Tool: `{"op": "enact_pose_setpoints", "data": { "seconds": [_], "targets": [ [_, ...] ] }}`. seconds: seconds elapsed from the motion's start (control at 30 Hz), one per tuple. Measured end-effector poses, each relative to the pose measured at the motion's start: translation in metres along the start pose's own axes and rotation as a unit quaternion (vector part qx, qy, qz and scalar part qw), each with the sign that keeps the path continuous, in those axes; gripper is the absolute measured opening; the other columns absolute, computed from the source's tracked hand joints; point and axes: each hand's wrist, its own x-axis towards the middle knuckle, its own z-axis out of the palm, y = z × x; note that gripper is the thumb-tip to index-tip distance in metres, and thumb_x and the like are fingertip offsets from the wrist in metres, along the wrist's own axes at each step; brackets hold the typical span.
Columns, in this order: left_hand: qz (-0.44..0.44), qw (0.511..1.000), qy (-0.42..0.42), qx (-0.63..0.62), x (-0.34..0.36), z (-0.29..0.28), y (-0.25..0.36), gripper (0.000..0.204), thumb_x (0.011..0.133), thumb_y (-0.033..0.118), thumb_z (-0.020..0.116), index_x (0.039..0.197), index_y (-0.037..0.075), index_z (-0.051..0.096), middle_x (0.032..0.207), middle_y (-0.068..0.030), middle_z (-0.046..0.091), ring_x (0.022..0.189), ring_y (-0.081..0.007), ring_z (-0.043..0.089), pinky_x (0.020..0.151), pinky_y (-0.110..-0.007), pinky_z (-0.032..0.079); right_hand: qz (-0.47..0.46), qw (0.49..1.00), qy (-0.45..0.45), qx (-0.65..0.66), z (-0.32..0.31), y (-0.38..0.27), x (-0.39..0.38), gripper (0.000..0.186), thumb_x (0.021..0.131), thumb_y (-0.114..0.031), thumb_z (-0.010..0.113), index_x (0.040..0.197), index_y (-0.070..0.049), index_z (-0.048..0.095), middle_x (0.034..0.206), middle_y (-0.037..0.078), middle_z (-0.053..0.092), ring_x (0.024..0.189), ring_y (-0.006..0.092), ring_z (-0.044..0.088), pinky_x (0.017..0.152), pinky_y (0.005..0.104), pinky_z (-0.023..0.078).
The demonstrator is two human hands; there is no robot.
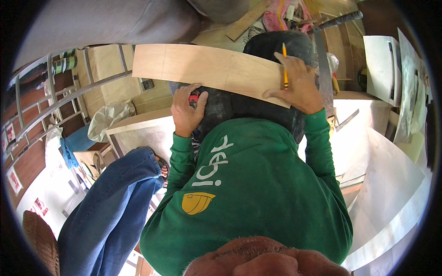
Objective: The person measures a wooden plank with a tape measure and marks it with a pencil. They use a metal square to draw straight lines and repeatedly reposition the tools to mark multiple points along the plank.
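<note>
A long, pale wooden board [202, 64] lies across my dark-trousered knees, with faint pencil lines on its face. My left hand [186, 110] is closed around a small red and black tape measure [194, 98], just below the board's near edge. At the board's right end, my right hand [299, 85] has its thumb and fingers on the wood. A yellow pencil [285, 66] sits upright in the picture between that hand's thumb and fingers, its tip pointing away from me.
Someone in blue jeans [110, 207] stands close at my left. A metal ladder [69, 96] lies beyond. Ahead are a large grey covered form [119, 27], a wood offcut [246, 23] and a dark-handled tool [340, 20]. Pale sheets [391, 184] lean at right.
</note>
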Motion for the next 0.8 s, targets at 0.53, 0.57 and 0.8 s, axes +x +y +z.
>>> {"op": "enact_pose_setpoints", "data": {
  "seconds": [0.53, 0.57, 0.8],
  "targets": [
    [-0.171, 0.946, -0.026, -0.275, -0.009, -0.029, 0.016, 0.04, 0.111, 0.038, 0.075, 0.126, 0.002, 0.07, 0.117, -0.008, 0.077, 0.105, -0.014, 0.069, 0.098, -0.031, 0.055, 0.036, 0.99, -0.097, -0.1, -0.027, -0.024, -0.024, 0.119, 0.075, -0.056, 0.098, 0.169, -0.004, 0.046, 0.154, 0.023, 0.06, 0.141, 0.0407, 0.06, 0.111, 0.0638, 0.043],
    [-0.187, 0.934, -0.035, -0.304, -0.012, -0.028, 0.019, 0.038, 0.107, 0.035, 0.079, 0.124, 0.002, 0.071, 0.117, -0.0074, 0.077, 0.106, -0.014, 0.068, 0.097, -0.032, 0.055, 0.045, 0.986, -0.105, -0.123, -0.029, -0.026, -0.024, 0.117, 0.076, -0.055, 0.098, 0.169, -0.005, 0.046, 0.154, 0.023, 0.06, 0.14, 0.0409, 0.061, 0.11, 0.064, 0.043],
    [-0.004, 0.981, -0.031, -0.191, -0.012, -0.011, 0.036, 0.089, 0.064, 0.033, 0.111, 0.135, -0.002, 0.071, 0.119, -0.0128, 0.071, 0.109, -0.0258, 0.071, 0.098, -0.038, 0.058, -0.044, 0.976, -0.001, 0.213, -0.014, -0.069, 0.01, 0.045, 0.102, -0.038, 0.08, 0.132, -0.005, 0.076, 0.138, 0.02, 0.072, 0.129, 0.0386, 0.068, 0.106, 0.0493, 0.052]
  ]
}}
